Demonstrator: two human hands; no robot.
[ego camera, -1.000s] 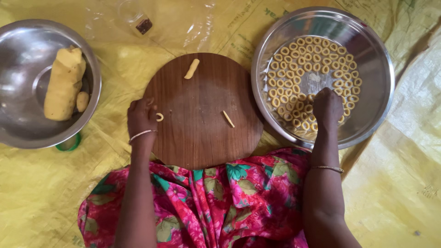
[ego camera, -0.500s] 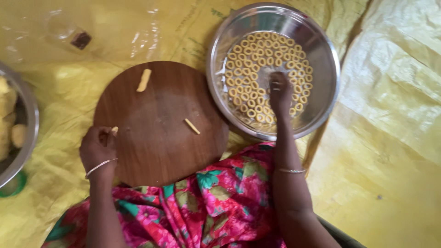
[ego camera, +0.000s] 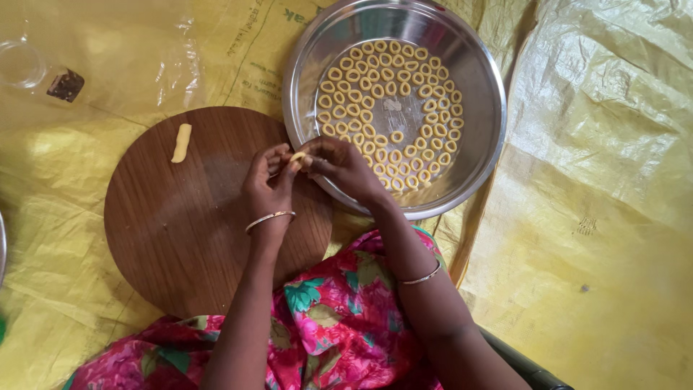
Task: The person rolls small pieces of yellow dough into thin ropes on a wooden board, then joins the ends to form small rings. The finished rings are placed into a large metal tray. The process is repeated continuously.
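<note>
Your right hand (ego camera: 339, 165) has left the bowl (ego camera: 482, 155); both hands now pinch one dough strip (ego camera: 297, 157) with the left hand (ego camera: 266, 180), so another ring is being formed

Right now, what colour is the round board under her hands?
Dark brown wood grain, seen in the head view: round board.

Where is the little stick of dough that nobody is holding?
In the head view, the dough stick lies alone on the upper left part of the round wooden board, left of both hands and the steel bowl of dough rings.
</note>
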